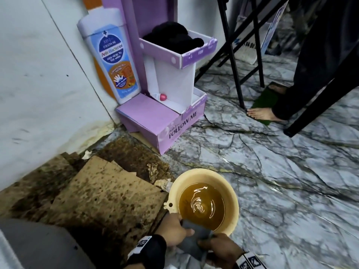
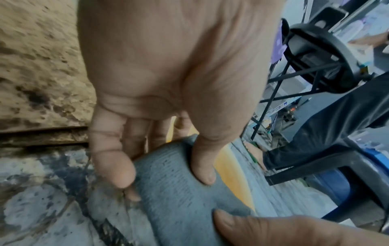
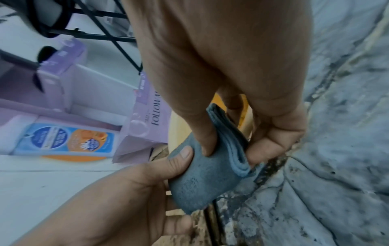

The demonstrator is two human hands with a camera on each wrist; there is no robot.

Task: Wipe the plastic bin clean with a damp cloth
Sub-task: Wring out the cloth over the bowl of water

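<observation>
A round cream plastic basin [image 1: 203, 176] stands on the marble floor, holding rippling water that looks brown. Just over its near rim, both my hands hold a folded grey-blue cloth [image 1: 191, 240]. My left hand [image 1: 180, 228] grips the cloth's left edge, with its thumb [image 2: 202, 164] on top and its fingers [image 2: 111, 163] curled behind. My right hand [image 1: 209, 243] pinches the cloth's right side, where the thumb [image 3: 207, 139] presses into the folded layers of the cloth [image 3: 202, 174]. The basin's yellow rim [image 2: 231, 171] shows just beyond the cloth [image 2: 179, 186].
Stained, damp cardboard [image 1: 101, 199] lies left of the basin along the wall. A purple cardboard display stand [image 1: 165, 121] stands behind it. Black metal legs [image 1: 233, 65] and another person's bare foot [image 1: 260, 114] are at the right. A grey curved surface [image 1: 33, 243] fills the bottom left.
</observation>
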